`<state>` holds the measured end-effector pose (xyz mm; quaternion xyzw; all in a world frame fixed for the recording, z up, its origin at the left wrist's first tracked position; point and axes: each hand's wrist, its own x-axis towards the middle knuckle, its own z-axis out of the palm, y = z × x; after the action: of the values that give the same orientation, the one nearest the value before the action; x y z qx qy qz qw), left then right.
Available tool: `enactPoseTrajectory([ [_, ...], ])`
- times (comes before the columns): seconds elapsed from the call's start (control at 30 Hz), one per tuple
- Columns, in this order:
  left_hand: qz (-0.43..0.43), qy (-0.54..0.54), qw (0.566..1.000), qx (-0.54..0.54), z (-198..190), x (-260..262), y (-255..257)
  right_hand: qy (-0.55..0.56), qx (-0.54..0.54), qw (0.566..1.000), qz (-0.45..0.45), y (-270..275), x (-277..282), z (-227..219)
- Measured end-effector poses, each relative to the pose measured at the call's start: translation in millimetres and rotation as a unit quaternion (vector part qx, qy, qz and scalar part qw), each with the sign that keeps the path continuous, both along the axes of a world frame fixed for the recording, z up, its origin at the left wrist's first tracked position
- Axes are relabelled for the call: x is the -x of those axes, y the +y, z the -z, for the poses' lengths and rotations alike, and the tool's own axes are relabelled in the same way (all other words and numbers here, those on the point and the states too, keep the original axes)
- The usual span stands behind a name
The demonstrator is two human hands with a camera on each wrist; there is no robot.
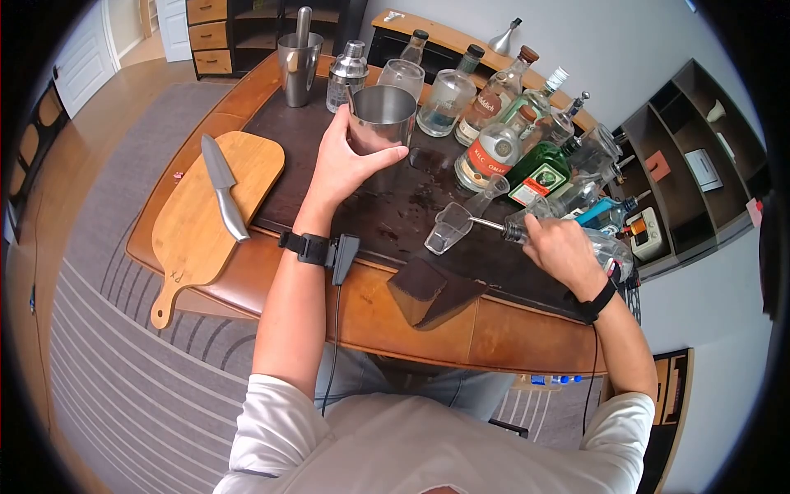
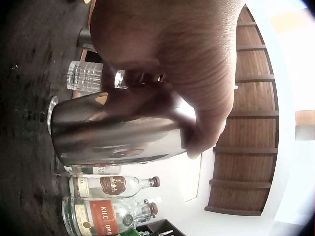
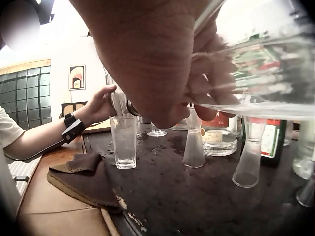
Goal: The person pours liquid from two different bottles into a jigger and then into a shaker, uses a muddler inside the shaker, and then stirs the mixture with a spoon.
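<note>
My left hand (image 1: 350, 169) grips a metal shaker tin (image 1: 385, 136) near its rim, thumb along one side and fingers behind. The tin (image 2: 118, 128) stands upright, low over the dark tabletop in the left wrist view. My right hand (image 1: 568, 251) holds a clear glass bottle (image 1: 611, 253) by its neck, the bottle tipped nearly level. Its metal pour spout (image 1: 487, 223) points left, overlapping the rim of a small clear glass (image 1: 448, 230). That glass (image 3: 125, 145) stands upright in the right wrist view. Next to it is an hourglass-shaped glass jigger (image 3: 194, 147).
Several liquor bottles (image 1: 485, 160) crowd the back right. A cobbler shaker (image 1: 347, 78) and another metal tin (image 1: 299, 70) stand at the back left. A knife (image 1: 220, 177) lies on a wooden cutting board (image 1: 185, 239). A folded brown cloth (image 1: 428, 288) lies at the front edge.
</note>
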<state>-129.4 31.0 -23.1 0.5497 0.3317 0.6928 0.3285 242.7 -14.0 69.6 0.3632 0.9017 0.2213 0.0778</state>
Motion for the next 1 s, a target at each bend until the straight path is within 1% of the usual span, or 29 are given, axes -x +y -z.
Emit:
enactPoseTrajectory([
  [0.43,0.017,-0.009,1.0,0.003,-2.0,0.1,-2.3,-0.005,-0.002,1.0,0.002,0.2,1.1,-2.1],
  [0.7,0.005,0.002,1.0,0.001,1.4,-0.1,0.2,-0.002,0.001,1.0,0.006,0.5,-1.4,-0.3],
  [0.9,0.008,0.0,1.0,-0.001,-1.1,-0.6,-1.6,0.013,-0.001,1.0,0.008,-3.0,-1.8,-0.1],
  [1.0,0.001,0.005,1.0,-0.003,3.3,0.3,2.1,0.048,0.014,0.999,0.019,-4.2,-4.5,3.1],
])
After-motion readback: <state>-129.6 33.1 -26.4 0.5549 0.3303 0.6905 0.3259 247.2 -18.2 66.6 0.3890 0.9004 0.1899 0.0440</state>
